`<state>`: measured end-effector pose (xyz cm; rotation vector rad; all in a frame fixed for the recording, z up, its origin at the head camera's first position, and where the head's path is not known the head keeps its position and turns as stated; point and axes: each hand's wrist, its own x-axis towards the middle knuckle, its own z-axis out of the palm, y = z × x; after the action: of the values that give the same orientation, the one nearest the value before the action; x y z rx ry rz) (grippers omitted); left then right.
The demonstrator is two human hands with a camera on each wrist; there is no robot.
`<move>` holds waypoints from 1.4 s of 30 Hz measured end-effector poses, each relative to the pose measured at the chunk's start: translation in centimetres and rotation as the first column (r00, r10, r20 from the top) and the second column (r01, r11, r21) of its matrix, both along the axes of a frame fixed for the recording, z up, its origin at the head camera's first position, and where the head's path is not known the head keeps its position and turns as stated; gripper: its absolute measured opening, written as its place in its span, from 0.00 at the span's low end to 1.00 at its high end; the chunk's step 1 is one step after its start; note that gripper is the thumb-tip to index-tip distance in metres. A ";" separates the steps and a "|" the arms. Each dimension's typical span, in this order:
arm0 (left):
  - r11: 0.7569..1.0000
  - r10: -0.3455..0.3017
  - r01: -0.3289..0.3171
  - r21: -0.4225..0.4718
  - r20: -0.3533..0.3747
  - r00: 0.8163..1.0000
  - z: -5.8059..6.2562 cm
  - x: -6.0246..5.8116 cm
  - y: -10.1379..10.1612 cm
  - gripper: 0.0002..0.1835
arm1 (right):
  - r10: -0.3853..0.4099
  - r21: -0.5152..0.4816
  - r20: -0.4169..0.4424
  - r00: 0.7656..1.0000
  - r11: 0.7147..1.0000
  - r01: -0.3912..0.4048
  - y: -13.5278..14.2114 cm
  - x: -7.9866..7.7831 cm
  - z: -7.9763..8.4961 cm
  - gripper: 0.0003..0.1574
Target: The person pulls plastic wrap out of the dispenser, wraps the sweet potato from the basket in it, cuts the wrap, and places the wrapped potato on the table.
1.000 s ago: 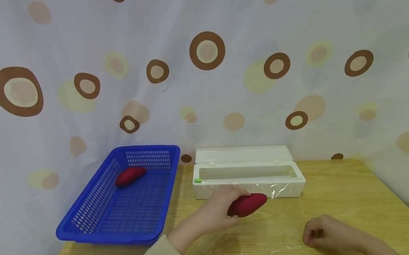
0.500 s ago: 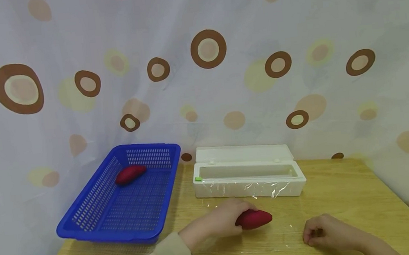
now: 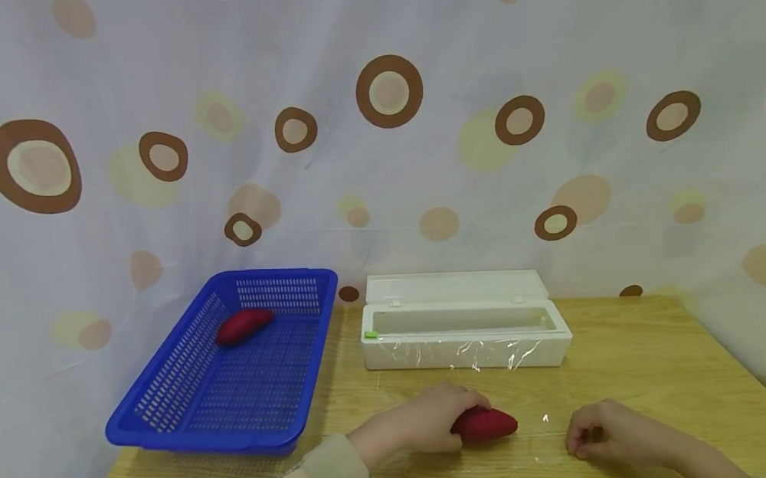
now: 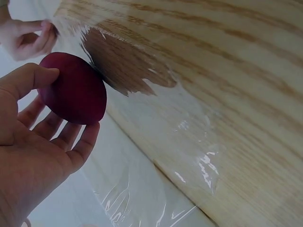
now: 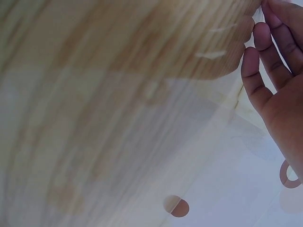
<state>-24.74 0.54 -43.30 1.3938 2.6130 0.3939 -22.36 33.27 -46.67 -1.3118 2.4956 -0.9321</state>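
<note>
My left hand (image 3: 431,420) grips a dark red sweet potato (image 3: 487,425) low over the table, in front of the white box. In the left wrist view, the thumb lies on one side of the sweet potato and the fingers curl beneath it. Clear cling film (image 4: 194,142) stretches over the wood from the box; its glints show near the sweet potato. Farther right, my right hand (image 3: 613,434) pinches the film's edge between thumb and forefinger, low at the tabletop. The pinch itself is partly cut off in the right wrist view.
A white cling film dispenser box (image 3: 466,354) stands at the back with its lid raised and a green slider (image 3: 370,336) on its left. The blue basket (image 3: 212,443) at left holds another sweet potato (image 3: 244,327). A dotted curtain (image 3: 446,33) hangs behind.
My left hand has brought the sweet potato down and slightly right, nearer the film and table. The right hand has stayed nearly still.
</note>
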 end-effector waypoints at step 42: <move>0.995 0.085 -0.078 0.069 -0.117 0.989 1.5 0.2 -3.2 0.32 | 0.000 0.016 0.026 1.000 1.000 0.000 -0.1 0.0 0.2 0.04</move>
<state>-24.52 -2.68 -41.78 1.3735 2.7845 0.4210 -22.35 33.14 -46.43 -1.2862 2.4781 -0.9210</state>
